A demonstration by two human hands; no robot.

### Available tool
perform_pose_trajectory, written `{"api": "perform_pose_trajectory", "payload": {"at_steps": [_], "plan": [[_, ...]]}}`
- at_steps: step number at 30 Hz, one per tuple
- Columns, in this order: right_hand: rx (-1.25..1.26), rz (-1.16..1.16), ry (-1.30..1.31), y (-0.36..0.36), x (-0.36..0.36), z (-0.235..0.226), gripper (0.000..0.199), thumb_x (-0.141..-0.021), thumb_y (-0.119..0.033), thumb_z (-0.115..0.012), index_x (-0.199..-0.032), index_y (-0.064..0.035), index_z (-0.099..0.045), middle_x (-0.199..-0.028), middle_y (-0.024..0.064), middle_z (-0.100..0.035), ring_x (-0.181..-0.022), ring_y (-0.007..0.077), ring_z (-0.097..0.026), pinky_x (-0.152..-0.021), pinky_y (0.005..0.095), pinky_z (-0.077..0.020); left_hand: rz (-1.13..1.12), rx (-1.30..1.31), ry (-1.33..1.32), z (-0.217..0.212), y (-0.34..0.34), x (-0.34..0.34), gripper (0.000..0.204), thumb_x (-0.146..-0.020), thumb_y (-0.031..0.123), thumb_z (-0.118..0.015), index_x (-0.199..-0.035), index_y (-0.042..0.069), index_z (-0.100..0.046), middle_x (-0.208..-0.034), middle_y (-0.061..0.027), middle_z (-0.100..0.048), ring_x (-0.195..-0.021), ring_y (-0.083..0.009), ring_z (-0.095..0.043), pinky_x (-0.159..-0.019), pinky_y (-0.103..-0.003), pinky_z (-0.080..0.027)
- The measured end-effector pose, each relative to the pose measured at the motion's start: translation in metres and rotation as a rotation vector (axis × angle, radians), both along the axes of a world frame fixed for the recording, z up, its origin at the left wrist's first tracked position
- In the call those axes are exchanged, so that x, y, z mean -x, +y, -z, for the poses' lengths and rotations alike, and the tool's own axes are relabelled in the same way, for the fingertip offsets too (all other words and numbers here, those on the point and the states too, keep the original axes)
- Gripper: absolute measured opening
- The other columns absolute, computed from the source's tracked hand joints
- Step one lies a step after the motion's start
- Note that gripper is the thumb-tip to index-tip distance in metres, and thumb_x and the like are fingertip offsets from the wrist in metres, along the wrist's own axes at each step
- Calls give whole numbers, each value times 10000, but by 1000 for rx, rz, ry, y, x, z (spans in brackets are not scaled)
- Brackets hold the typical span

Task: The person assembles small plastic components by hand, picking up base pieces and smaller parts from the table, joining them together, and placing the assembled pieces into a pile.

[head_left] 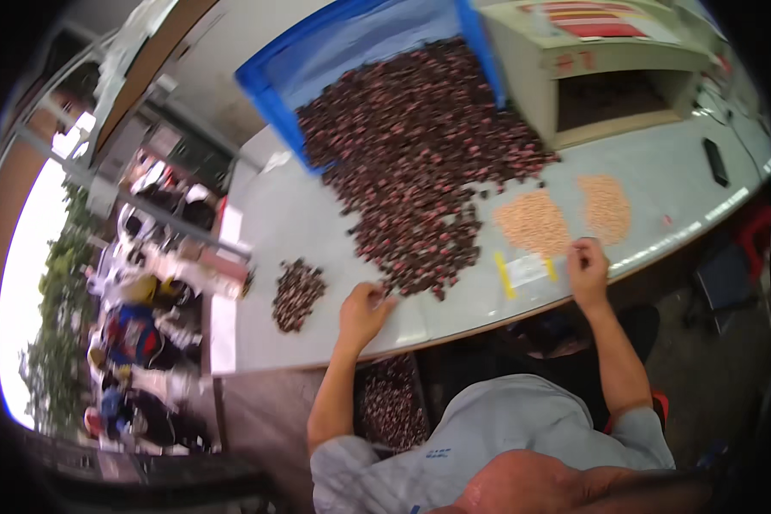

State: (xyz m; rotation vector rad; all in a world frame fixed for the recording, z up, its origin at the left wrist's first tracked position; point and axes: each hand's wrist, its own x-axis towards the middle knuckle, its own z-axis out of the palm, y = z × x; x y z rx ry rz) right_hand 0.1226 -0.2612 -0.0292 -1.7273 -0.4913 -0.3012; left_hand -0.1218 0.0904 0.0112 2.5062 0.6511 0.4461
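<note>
A large heap of small dark red-brown pieces (420,163) spills from a tipped blue bin (270,94) across a pale table (317,214). My left hand (364,313) rests at the heap's near edge, fingers curled over a few pieces. My right hand (587,270) is near the table's front edge, fingertips bunched together just below two flat piles of small tan pieces (533,223) (606,207). Whether it holds a piece is too blurred to tell. A clear bag with yellow strips (522,270) lies between my hands.
A small separate pile of dark pieces (298,295) lies left of my left hand. A beige box-shaped machine (600,77) stands at the back right, with a black slim object (715,161) beside it. Below the table edge sits a container of dark pieces (390,403).
</note>
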Motion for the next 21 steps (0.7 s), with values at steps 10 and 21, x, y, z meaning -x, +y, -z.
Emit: {"api": "perform_pose_trajectory", "payload": {"at_steps": [10,21], "plan": [[15,20,-108,8,7,-3,97,-836,-65,-665,-873,-46,-577,-552,80,-551,-471,190,-570,-469,316,-435,76,-219,-33,13,-2,18,202,-766,103,-729,-917,22,-624,-896,-150,-644,-805,-326,-622,-745,-406,-495],[24,7,-142,6,3,-3,98,-838,-35,-664,-876,-4,-580,-548,67,-548,-462,109,-517,-453,275,-401,-59,696,-177,41,46,37,256,-935,100,-594,-1169,2,-620,-1131,-120,-657,-952,-204,-626,-768,-336,-532]]}}
